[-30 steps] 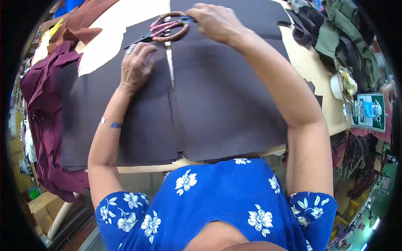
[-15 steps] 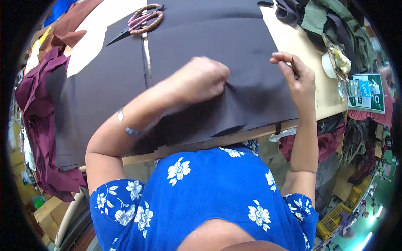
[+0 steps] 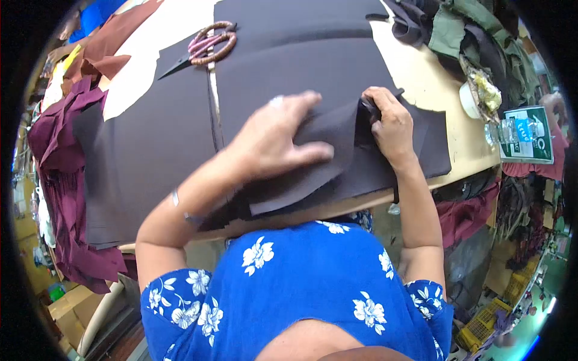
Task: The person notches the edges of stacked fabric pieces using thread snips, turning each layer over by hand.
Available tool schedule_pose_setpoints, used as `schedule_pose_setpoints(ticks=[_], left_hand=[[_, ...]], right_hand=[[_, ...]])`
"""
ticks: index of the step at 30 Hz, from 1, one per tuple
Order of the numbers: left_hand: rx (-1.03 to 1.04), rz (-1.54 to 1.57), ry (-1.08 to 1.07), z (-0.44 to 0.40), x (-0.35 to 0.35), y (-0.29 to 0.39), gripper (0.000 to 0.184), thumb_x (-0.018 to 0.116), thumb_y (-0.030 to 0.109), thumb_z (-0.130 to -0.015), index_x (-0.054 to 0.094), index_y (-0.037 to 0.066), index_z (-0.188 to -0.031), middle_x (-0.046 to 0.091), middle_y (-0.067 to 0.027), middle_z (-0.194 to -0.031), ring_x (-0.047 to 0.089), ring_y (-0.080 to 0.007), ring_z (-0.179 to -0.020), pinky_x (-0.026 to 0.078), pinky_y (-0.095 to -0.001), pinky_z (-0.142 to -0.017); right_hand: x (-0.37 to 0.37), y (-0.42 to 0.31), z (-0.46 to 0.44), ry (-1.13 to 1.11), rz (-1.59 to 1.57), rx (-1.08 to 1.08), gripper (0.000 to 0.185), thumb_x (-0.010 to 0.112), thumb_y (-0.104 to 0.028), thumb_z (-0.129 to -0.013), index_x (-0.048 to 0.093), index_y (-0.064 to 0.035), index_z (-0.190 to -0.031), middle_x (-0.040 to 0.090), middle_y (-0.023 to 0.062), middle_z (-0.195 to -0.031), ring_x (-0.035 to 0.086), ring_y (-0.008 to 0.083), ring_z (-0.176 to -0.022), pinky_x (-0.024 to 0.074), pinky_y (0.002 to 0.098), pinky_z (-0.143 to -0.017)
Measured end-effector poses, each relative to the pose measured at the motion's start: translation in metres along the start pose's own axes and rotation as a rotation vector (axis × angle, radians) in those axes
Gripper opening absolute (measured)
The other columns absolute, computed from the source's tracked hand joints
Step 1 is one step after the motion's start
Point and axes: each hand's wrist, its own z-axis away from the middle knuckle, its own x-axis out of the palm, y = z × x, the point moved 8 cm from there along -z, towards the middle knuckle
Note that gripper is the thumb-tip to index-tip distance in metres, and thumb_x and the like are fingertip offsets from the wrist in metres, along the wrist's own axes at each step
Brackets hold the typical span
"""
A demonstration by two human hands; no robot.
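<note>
Dark grey-brown fabric (image 3: pixel 295 66) lies spread over the table, apparently in stacked layers. Just above a lifted flap of this cloth (image 3: pixel 307 162), my left hand (image 3: pixel 271 135) is open, its thumb and fingers apart and slightly blurred. My right hand (image 3: pixel 391 123) is closed on the flap's right edge, which is folded back toward the left. A short thin dark piece pokes out by its fingers; what it is I cannot make out. Scissors with wrapped handles (image 3: pixel 212 43) rest on the cloth at the upper left, apart from both hands.
Maroon cloth (image 3: pixel 60 132) hangs over the table's left side. At right are a white bowl (image 3: pixel 469 101), a clear bottle (image 3: pixel 512 130) lying on its side and a green-and-white packet (image 3: pixel 539 150). Olive and dark cloth (image 3: pixel 481 36) is heaped at the upper right.
My right hand has moved left and down and taken hold of the cloth's edge, folding it over. My left hand has let go of the pinched cloth and spread its fingers.
</note>
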Motion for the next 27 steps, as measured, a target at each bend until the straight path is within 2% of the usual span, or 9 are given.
schedule_pose_setpoints(ticks=[2,6,7,10,17,18,22,24,27], left_hand=[[0.082,-0.190,0.000,0.013,0.013,0.003,0.049,0.068,0.026,-0.073,0.050,0.002,-0.110,0.053,-0.0183,-0.111,0.050,-0.0336,-0.106,0.041,-0.0415,-0.090],[0.046,-0.150,0.070,0.010,0.000,-0.021,0.024,0.058,0.011,-0.080,0.053,0.001,-0.101,0.058,-0.0165,-0.099,0.056,-0.0310,-0.097,0.045,-0.0381,-0.083],[-0.051,-0.128,0.033,0.009,-0.003,-0.027,0.014,0.053,0.006,-0.082,0.053,0.001,-0.094,0.060,-0.0170,-0.086,0.059,-0.0321,-0.085,0.046,-0.0381,-0.074],[-0.118,-0.052,-0.065,0.014,-0.023,-0.009,0.010,0.053,0.008,-0.082,0.052,0.002,-0.090,0.058,-0.0179,-0.076,0.059,-0.0352,-0.075,0.045,-0.0406,-0.065],[-0.161,0.354,-0.489,0.033,-0.035,0.035,0.010,0.056,0.010,-0.081,0.051,0.001,-0.083,0.054,-0.0209,-0.073,0.054,-0.0396,-0.070,0.043,-0.0401,-0.060],[-0.103,0.374,-0.407,0.027,-0.030,0.023,0.011,0.055,0.010,-0.082,0.052,0.000,-0.084,0.052,-0.0213,-0.072,0.052,-0.0398,-0.070,0.043,-0.0385,-0.061],[-0.210,0.120,-0.189,-0.010,-0.027,-0.044,0.016,0.051,0.013,-0.085,0.051,-0.003,-0.087,0.054,-0.0214,-0.074,0.055,-0.0340,-0.070,0.043,-0.0347,-0.064],[-0.026,0.124,0.106,-0.037,-0.034,-0.080,0.020,0.052,0.017,-0.086,0.052,-0.003,-0.090,0.056,-0.0216,-0.077,0.057,-0.0328,-0.072,0.043,-0.0354,-0.067],[-0.198,-0.192,0.096,-0.063,-0.047,-0.110,0.028,0.053,0.025,-0.087,0.054,-0.002,-0.095,0.059,-0.0229,-0.083,0.058,-0.0348,-0.077,0.044,-0.0378,-0.070]], right_hand=[[-0.001,0.004,0.000,0.034,-0.038,0.005,0.032,0.053,0.007,-0.065,0.055,-0.0066,-0.093,0.060,0.0082,-0.098,0.061,0.0291,-0.085,0.0496,0.0353,-0.071],[-0.016,0.002,0.002,0.060,-0.130,0.005,0.032,0.052,0.010,-0.064,0.055,-0.0047,-0.092,0.061,0.0097,-0.092,0.060,0.0292,-0.085,0.0486,0.0353,-0.072],[-0.023,-0.003,0.002,0.051,-0.157,0.002,0.032,0.052,0.012,-0.063,0.055,-0.0037,-0.091,0.060,0.0109,-0.088,0.060,0.0292,-0.084,0.0478,0.0343,-0.073],[-0.050,-0.023,0.003,0.020,-0.260,-0.012,0.030,0.050,0.012,-0.062,0.055,-0.0022,-0.089,0.059,0.0124,-0.084,0.060,0.0299,-0.079,0.0465,0.0335,-0.070],[-0.073,-0.052,0.004,-0.544,-0.458,-0.035,0.026,0.049,0.007,-0.058,0.053,0.0018,-0.083,0.055,0.0156,-0.075,0.058,0.0300,-0.072,0.0450,0.0323,-0.066],[-0.069,-0.051,-0.005,-0.544,-0.427,-0.047,0.026,0.049,0.006,-0.058,0.052,0.0010,-0.084,0.054,0.0154,-0.074,0.058,0.0310,-0.072,0.0451,0.0337,-0.068],[-0.035,-0.012,-0.057,-0.249,-0.167,-0.072,0.022,0.054,0.000,-0.071,0.056,-0.0027,-0.093,0.060,0.0171,-0.090,0.059,0.0315,-0.085,0.0449,0.0359,-0.075],[-0.027,0.013,-0.076,0.011,0.030,-0.013,0.022,0.057,-0.007,-0.078,0.057,-0.0048,-0.100,0.060,0.0150,-0.101,0.058,0.0309,-0.092,0.0451,0.0360,-0.078],[-0.050,-0.022,-0.070,0.301,-0.028,-0.181,0.028,0.062,-0.015,-0.078,0.057,-0.0062,-0.105,0.059,0.0135,-0.104,0.057,0.0310,-0.097,0.0453,0.0368,-0.083]])
